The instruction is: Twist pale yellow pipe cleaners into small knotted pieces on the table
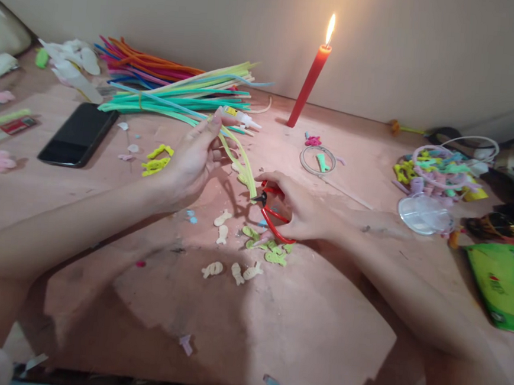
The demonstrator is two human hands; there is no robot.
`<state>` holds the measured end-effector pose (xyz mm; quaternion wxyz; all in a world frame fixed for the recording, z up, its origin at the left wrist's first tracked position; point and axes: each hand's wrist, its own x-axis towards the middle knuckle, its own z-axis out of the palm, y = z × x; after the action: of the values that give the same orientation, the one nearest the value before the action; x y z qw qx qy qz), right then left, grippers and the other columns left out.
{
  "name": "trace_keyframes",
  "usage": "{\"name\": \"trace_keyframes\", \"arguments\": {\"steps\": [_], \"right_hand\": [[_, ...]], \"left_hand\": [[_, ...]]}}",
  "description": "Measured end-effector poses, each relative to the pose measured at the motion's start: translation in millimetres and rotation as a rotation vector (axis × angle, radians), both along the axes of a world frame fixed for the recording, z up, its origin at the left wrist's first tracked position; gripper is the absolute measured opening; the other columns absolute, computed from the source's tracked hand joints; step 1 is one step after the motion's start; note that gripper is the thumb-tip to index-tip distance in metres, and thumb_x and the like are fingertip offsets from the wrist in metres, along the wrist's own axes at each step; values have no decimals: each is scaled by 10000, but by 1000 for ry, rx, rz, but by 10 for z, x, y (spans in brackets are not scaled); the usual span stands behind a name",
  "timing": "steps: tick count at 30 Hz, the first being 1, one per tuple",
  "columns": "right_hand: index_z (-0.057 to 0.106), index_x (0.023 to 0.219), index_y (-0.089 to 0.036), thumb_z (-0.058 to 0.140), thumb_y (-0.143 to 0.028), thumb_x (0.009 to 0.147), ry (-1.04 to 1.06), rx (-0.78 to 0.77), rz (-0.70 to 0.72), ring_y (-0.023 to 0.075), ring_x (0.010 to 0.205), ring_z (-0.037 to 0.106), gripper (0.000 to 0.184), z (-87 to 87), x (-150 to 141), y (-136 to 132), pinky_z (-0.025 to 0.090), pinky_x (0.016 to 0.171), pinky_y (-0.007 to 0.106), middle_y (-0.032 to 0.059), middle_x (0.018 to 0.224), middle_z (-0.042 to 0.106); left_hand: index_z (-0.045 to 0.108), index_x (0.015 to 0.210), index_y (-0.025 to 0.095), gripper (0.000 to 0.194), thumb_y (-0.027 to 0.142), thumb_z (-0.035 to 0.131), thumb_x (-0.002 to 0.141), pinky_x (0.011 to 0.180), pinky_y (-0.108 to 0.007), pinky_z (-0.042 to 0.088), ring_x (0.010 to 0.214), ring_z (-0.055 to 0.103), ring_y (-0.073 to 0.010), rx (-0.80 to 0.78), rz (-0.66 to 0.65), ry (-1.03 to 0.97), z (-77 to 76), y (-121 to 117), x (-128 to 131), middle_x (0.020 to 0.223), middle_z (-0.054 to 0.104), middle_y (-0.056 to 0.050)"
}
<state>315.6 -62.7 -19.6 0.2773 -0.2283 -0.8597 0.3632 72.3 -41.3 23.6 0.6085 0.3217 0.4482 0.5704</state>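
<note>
My left hand [200, 152] is closed around pale yellow pipe cleaners [244, 156], whose ends hang down to the right. A small glue bottle [240, 117] with a white nozzle shows at its fingertips. My right hand [300, 211] grips red-handled cutting pliers [277, 221]. Their dark jaws meet the lower ends of the pipe cleaners; whether the blades are closed I cannot tell. Below the pliers lie several green fuzzy pieces [276, 254]. Cream fish-shaped pieces [238, 273] are spread on the table to the left of those.
A lit red candle [310, 87] stands at the back, tilted slightly. Bundled coloured pipe cleaners [157, 101] and a black phone [79, 135] lie left. On the right are a pile of coloured pieces [436, 171], a clear round lid [425, 214] and a green packet [501, 286].
</note>
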Motion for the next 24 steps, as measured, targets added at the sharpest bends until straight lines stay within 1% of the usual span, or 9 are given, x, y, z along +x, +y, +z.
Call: {"name": "trace_keyframes", "arguments": {"steps": [3,6,9,12,14,16,18,21,24], "right_hand": [[548,1561,-197,926,-530,851,7,-42,7,358,1397,666,871,-3,30,19,548,1206,510,201,1562,638],[555,1566,-218,945,-586,843,33,-111,52,340,1387,660,901,-22,39,36,543,1216,498,178,1536,640],[544,1575,-243,977,-640,803,87,-166,140,331,1389,653,969,-111,25,49,542,1210,485,160,1521,635],[507,1601,-266,1031,-617,745,166,-182,211,332,1420,641,1063,-209,-2,44,544,1203,476,154,1537,619],[504,1591,-268,1026,-562,781,207,-186,225,314,1415,646,1007,-222,-18,21,549,1193,462,147,1519,629],[528,1546,-253,989,-508,851,224,-196,211,289,1383,664,873,-184,-27,-17,557,1177,442,142,1486,649],[546,1491,-235,956,-480,896,201,-219,178,276,1350,681,762,-130,-32,-64,565,1165,433,138,1448,676],[566,1419,-217,900,-473,942,152,-270,99,277,1318,703,636,-87,-47,-126,576,1142,434,138,1401,701],[618,1334,-224,862,-529,947,146,-277,-20,252,1207,732,550,-80,-70,-157,593,1055,398,117,1343,722]], "left_hand": [[692,1029,169,302,298,516,1238,608,-192,560,564,698,-85,21,7,37,-2,-4,-1,680,697,48],[701,1044,163,313,289,495,1244,580,-179,541,556,691,-83,37,-3,77,-18,-2,-4,689,721,33],[702,1042,163,307,251,487,1242,575,-175,541,574,711,-85,62,-16,89,-57,-3,-4,705,743,24],[708,1048,169,245,269,562,1218,585,-170,537,611,731,-91,90,-47,103,-112,-12,-4,728,750,24],[711,1058,172,224,300,598,1204,589,-174,546,588,708,-92,99,-72,112,-144,-21,-5,736,757,22],[715,1063,174,222,298,595,1202,590,-186,568,561,689,-95,116,-83,119,-167,-31,-7,738,763,22],[720,1050,179,235,288,580,1203,591,-191,582,587,720,-106,143,-86,133,-183,-38,-11,750,772,15],[732,1023,183,230,323,636,1178,634,-196,605,713,803,-135,187,-103,150,-204,-41,-21,796,792,-9],[749,1018,183,223,358,698,1145,671,-213,625,777,829,-152,217,-118,168,-227,-35,-34,836,801,-25]]}}
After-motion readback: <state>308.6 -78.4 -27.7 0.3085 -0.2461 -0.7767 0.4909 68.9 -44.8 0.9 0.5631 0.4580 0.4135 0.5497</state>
